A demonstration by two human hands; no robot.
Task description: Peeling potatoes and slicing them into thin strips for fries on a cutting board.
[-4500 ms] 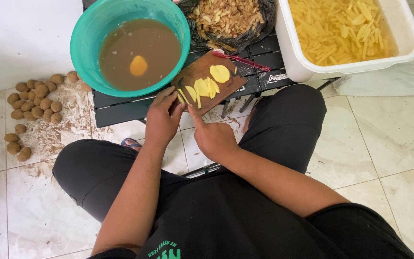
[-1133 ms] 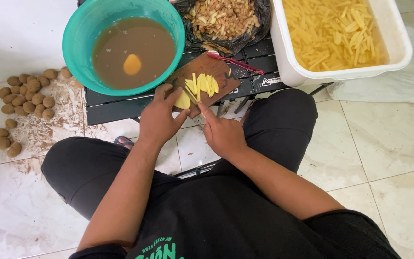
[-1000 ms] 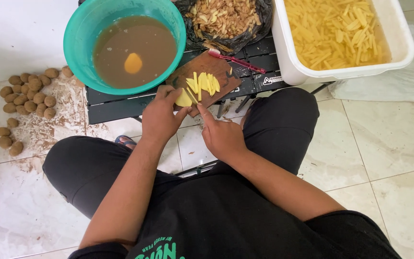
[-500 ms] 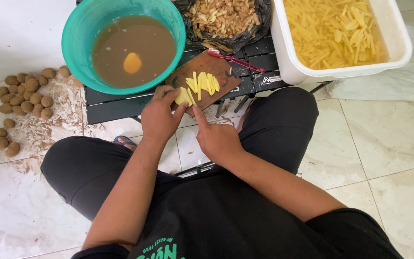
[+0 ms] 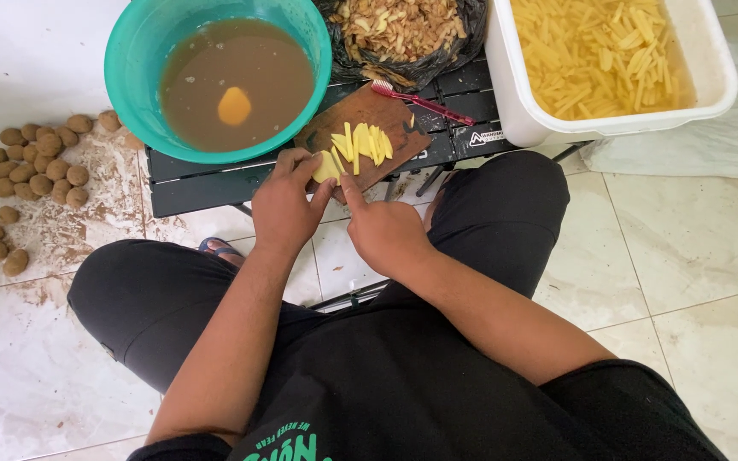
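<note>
head view: the left hand (image 5: 282, 207) pinches a yellow potato piece (image 5: 326, 167) with curled fingers, pressing it onto the near-left corner of the wooden cutting board (image 5: 360, 137); the right hand (image 5: 383, 232) is closed around what seems to be a knife handle, index finger stretched forward just beside the piece, though the blade itself is too hidden to make out; cut potato sticks (image 5: 362, 142) lie fanned across the middle of the board, just beyond the held piece; a red-handled brush (image 5: 416, 100) rests at the board's far-right edge, reaching onto the black slatted table (image 5: 198, 177); the board sits at the table's near edge, tilted slantwise; on the table's left part stands a teal bowl (image 5: 130, 51) of brown murky water with one peeled potato (image 5: 234, 106) floating in it; at the far edge, between bowl and tub, a black bag of peelings (image 5: 399, 30); on the right end a white tub (image 5: 523, 119) holds many cut sticks in water; on the tiled floor (image 5: 711, 239) to the left, a heap of unpeeled potatoes (image 5: 36, 166) amid dirt; the person sits in black clothing, knees spread either side of the table.
</note>
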